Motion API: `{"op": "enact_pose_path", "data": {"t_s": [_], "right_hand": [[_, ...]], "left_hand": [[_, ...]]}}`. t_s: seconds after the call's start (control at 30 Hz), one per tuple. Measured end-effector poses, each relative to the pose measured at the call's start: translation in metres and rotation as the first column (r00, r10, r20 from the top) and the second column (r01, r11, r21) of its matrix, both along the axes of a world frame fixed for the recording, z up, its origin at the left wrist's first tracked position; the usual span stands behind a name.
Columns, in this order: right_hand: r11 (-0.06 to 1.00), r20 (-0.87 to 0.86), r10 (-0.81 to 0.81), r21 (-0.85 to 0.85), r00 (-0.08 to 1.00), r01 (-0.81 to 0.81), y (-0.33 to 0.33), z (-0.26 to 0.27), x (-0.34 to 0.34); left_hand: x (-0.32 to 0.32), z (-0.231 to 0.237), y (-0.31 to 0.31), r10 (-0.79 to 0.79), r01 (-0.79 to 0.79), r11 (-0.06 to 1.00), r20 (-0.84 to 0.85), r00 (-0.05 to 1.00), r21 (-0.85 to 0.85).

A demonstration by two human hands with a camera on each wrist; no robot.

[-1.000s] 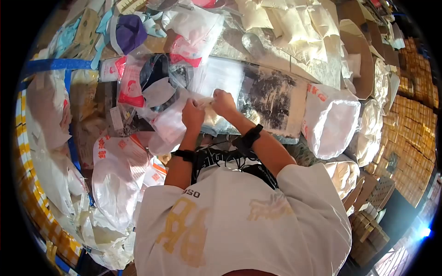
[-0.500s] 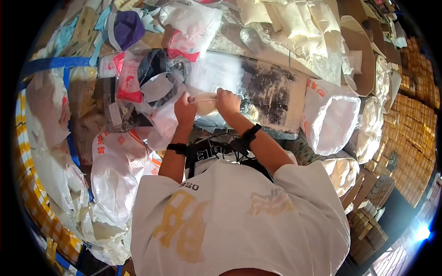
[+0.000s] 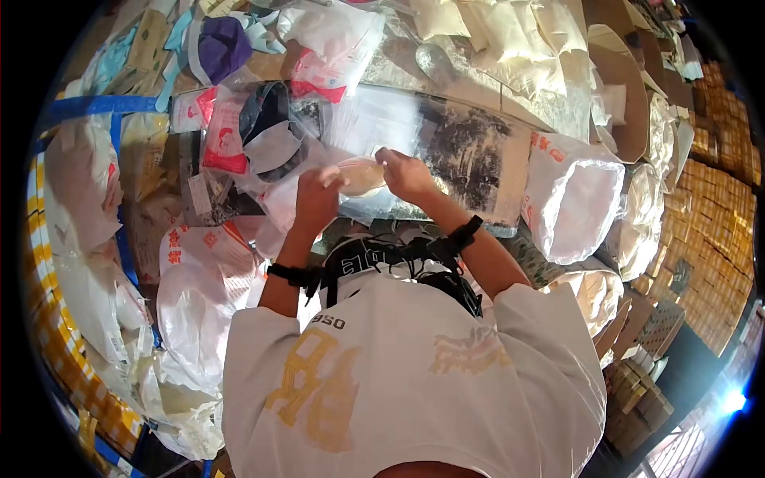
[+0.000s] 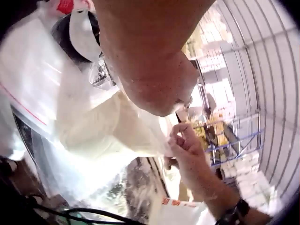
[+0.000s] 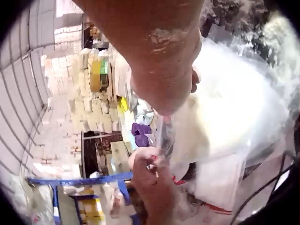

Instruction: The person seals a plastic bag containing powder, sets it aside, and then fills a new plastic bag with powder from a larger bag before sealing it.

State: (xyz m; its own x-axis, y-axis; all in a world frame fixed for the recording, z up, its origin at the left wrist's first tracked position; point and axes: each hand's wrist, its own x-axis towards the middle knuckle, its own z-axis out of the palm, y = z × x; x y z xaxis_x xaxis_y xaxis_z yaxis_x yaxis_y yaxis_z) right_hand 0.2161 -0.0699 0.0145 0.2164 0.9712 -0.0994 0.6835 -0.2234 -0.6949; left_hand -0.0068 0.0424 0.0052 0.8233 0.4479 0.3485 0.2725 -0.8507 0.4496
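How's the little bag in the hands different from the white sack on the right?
The left hand and right hand hold the bag; neither touches the sack. The bag looks cream; the sack is white with red print. The bag is smaller than the sack. Both look pale.

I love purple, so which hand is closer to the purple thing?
The left hand. The purple thing lies ahead of it and to its left, apart from it. The right hand is farther, at the pale bag's right end.
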Motion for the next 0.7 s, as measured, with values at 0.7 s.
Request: {"op": "enact_pose_path", "data": {"t_s": [0.7], "right_hand": [[0.904, 0.269, 0.415, -0.013, 0.869, -0.427, -0.014, -0.022, 0.008]], "left_hand": [[0.004, -0.009, 0.012, -0.266, 0.259, 0.964, -0.196, 0.944, -0.062]]}}
